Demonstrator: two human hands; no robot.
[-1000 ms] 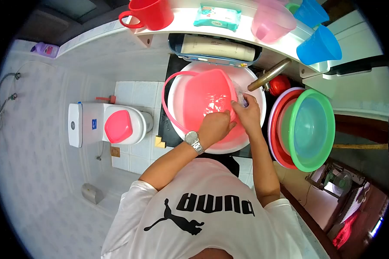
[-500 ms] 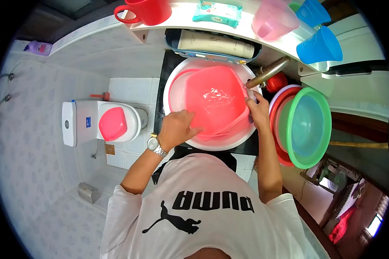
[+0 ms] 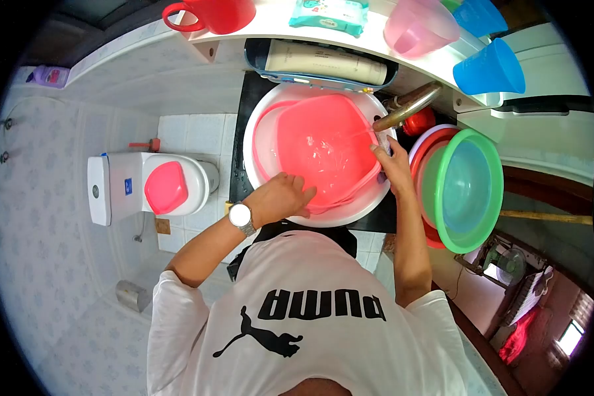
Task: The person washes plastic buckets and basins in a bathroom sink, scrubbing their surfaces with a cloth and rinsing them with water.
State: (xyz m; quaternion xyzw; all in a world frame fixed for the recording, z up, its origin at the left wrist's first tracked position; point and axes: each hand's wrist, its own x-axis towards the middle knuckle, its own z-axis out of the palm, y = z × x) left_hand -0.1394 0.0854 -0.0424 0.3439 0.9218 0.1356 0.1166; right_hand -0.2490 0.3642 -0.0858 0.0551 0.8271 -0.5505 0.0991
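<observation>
Away to the left goes the bare left hand, off its spot over the middle of the near side a second ago and now at the near-left edge of the glossy pink plastic bucket! Its fingers are loosely spread; whether they touch the rim, I cannot tell. Over on the far side, the bare right hand pinches a small pale item, too small to identify, at the bucket's right edge, just below the curved metal tap. And progress? Work looks well under way, I'd judge, but unfinished: wet glints cover the pink, yet the bucket sits in the round white sink, not lifted out, and that pale item hasn't been set down.
</observation>
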